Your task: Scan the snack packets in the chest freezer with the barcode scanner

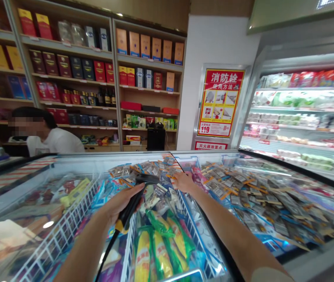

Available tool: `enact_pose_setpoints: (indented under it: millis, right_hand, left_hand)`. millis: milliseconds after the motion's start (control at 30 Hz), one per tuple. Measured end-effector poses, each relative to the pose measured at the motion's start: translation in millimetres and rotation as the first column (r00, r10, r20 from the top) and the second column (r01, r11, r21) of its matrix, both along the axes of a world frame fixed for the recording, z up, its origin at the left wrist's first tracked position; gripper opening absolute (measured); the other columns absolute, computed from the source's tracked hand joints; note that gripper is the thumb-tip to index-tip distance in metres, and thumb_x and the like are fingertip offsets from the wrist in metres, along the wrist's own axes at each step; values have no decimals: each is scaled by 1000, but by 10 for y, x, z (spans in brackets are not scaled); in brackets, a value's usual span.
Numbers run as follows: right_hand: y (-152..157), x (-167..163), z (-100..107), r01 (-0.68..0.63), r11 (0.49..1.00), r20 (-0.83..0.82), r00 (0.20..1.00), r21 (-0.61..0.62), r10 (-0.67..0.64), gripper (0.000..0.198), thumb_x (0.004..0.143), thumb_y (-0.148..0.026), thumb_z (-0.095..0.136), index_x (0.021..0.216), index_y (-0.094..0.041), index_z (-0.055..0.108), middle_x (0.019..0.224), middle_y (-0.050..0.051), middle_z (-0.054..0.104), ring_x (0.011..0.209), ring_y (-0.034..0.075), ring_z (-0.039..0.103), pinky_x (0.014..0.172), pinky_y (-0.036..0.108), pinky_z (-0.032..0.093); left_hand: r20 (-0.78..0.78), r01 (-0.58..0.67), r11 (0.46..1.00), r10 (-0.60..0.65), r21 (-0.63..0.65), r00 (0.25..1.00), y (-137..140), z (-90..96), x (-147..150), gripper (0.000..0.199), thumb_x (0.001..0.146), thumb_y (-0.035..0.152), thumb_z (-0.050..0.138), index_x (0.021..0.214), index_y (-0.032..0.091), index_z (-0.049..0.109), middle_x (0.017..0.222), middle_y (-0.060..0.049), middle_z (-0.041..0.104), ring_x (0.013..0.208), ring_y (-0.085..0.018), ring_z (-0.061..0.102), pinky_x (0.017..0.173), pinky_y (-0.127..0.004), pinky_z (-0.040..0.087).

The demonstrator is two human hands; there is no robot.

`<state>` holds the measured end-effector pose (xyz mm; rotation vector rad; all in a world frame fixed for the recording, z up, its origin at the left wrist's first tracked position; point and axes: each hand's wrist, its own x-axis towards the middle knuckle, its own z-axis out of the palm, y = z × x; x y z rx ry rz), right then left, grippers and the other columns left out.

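Note:
My left hand (122,201) is wrapped round the black handle of a handheld barcode scanner (130,207) with yellow trim. Its head points towards the far side of the chest freezer, and a black cable hangs from the handle's lower end. At the freezer's far middle, my right hand (183,182) has its fingertips closed on the orange edge of a small packet (171,176). A heap of similar packets (146,169) lies just beyond the scanner. Below both hands, yellow corn in green-edged bags (157,246) fills a white wire basket (194,231).
More flat packets (260,199) are heaped in the right freezer section. Bagged goods (67,192) lie left of a white wire divider (58,239). A person in a white top (58,139) is beyond the freezer at left. Boxed goods line the shelves (73,47).

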<state>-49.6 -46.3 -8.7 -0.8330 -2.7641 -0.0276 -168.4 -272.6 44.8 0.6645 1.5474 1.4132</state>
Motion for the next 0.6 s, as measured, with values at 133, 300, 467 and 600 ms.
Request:
enact_pose_setpoints:
  millis: [133, 300, 467, 600]
  right_hand:
    - [-138, 258, 106, 42, 997, 121, 991, 63, -49, 24, 77, -20, 40, 92, -19, 60, 102, 8, 60, 100, 26, 49, 86, 45, 31]
    - [-95, 392, 217, 83, 997, 17, 996, 12, -83, 37, 74, -20, 43, 110, -21, 52, 111, 7, 57, 104, 21, 49, 85, 33, 35]
    - [73, 417, 110, 54, 981, -6, 998, -184, -56, 42, 73, -28, 47, 114, -22, 49, 107, 6, 59, 98, 21, 53, 79, 30, 39]
    - [177, 551, -3, 60, 939, -197, 971, -340, -134, 25, 64, -35, 57, 81, -18, 62, 81, 4, 65, 78, 19, 59, 67, 27, 42]
  left_hand:
    - [-41, 37, 999, -36, 20, 999, -16, 49, 77, 33, 61, 47, 61, 59, 14, 53, 45, 1, 55, 38, -9, 48, 38, -19, 35]
    - [-65, 51, 999, -52, -6, 997, -8, 49, 122, 36, 60, 48, 60, 57, 14, 53, 46, -1, 57, 40, -10, 50, 40, -20, 36]
    - [-9, 149, 988, -149, 25, 989, 18, -15, 90, 36, 63, 48, 58, 64, 12, 56, 51, -2, 59, 43, -10, 51, 42, -20, 37]
    - [83, 192, 977, -200, 90, 976, 30, -7, 127, 33, 65, 46, 58, 68, 13, 56, 55, -2, 59, 44, -9, 51, 43, -19, 37]
